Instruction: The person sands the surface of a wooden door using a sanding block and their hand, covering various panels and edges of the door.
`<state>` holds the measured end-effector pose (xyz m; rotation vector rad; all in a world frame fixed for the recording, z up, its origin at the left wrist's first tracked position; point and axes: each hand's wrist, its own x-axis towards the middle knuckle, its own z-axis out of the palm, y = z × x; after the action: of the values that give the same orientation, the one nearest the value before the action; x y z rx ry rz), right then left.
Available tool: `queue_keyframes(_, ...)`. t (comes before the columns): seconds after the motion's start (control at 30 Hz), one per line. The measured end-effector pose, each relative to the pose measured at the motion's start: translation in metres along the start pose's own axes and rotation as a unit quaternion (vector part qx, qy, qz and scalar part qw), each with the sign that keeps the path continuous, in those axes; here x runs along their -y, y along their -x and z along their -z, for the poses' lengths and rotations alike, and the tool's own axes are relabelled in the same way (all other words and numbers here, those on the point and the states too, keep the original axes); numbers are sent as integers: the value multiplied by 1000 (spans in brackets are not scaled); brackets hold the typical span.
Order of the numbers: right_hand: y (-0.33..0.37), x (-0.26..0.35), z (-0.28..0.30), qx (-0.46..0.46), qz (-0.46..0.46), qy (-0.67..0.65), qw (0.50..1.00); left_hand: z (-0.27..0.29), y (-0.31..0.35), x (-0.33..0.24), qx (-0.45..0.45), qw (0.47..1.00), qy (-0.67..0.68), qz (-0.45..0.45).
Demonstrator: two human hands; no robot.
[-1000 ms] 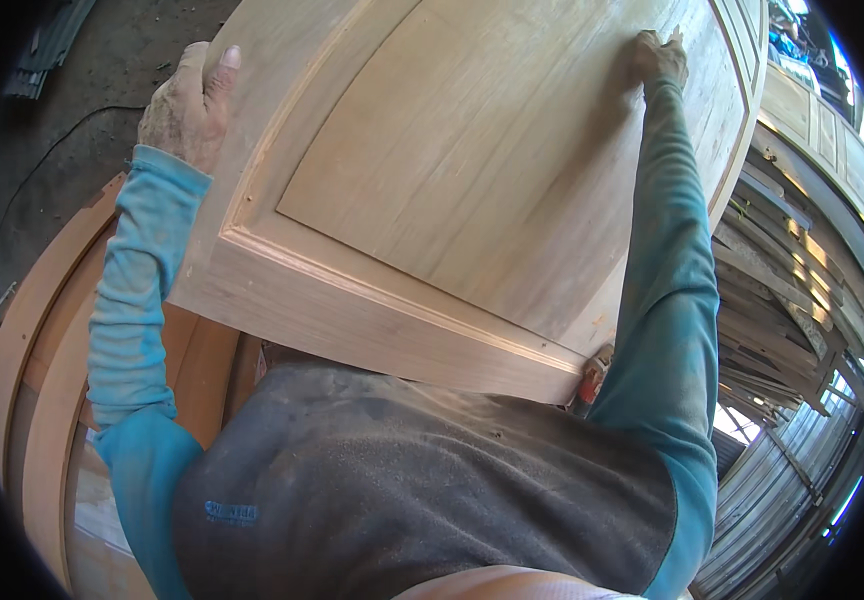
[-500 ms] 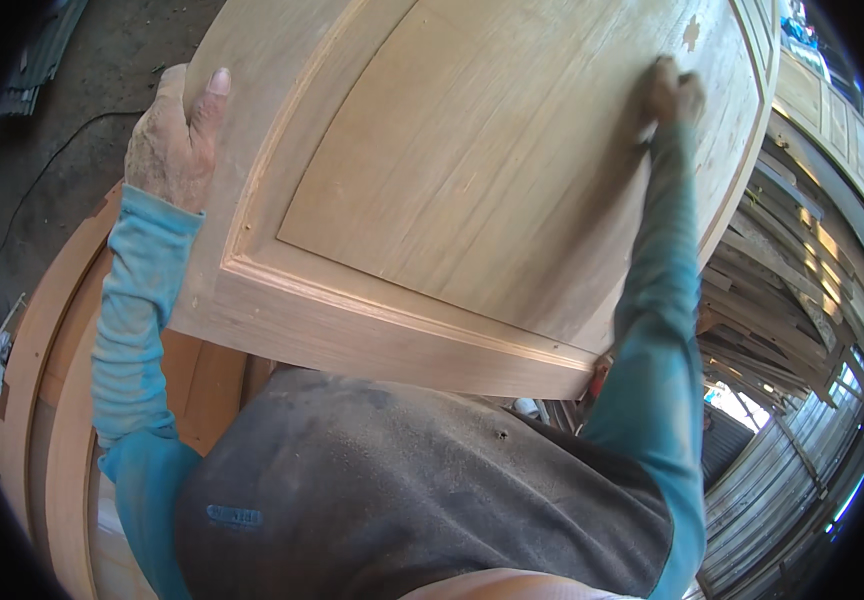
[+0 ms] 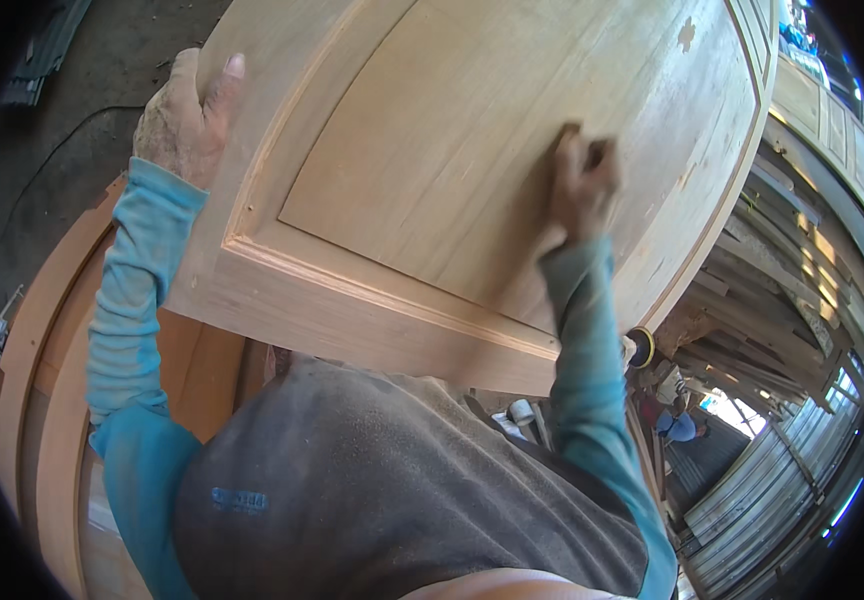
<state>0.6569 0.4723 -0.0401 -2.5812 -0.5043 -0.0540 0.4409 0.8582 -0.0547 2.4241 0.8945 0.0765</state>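
Observation:
A large pale wooden door [image 3: 432,190] with a recessed panel and moulded edges lies in front of me. My left hand [image 3: 184,122] is closed over its left edge, thumb on the upper face. Over the middle of the panel, my right hand [image 3: 584,185] is bent with its fingers drawn together. A small brownish edge shows at its fingertips, too blurred to name. A dark, irregular patch [image 3: 687,35] marks the panel near its far right side.
Reddish wooden frames [image 3: 62,370] stand at the left. Timber pieces [image 3: 752,270] are stacked at the right, near metal sheeting [image 3: 762,500]. A round black-and-yellow disc [image 3: 640,347] sits by the door's near right edge. A person in blue [image 3: 680,427] is beyond it.
My right hand has moved left and nearer across the panel, from the right side to the middle. My left hand keeps its grip on the edge. The disc has come into sight.

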Motion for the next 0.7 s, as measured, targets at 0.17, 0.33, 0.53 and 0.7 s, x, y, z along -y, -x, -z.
queue_keyframes(0.17, -228, -14, -24, -2, -91, 138, 986, -2, -6, -1, -24, 999, -44, 1)
queue_keyframes(0.33, 2, 21, -31, 19, 68, -19, 997, 1, -1, 2, 8, 999, -29, 35)
queue_keyframes(0.53, -21, 67, -25, 74, -1, -8, 997, 2, 13, -10, -5, 999, -38, 36)
queue_keyframes(0.7, -203, 31, -51, -51, 12, 103, 993, -3, -10, -7, -26, 999, -28, -5)
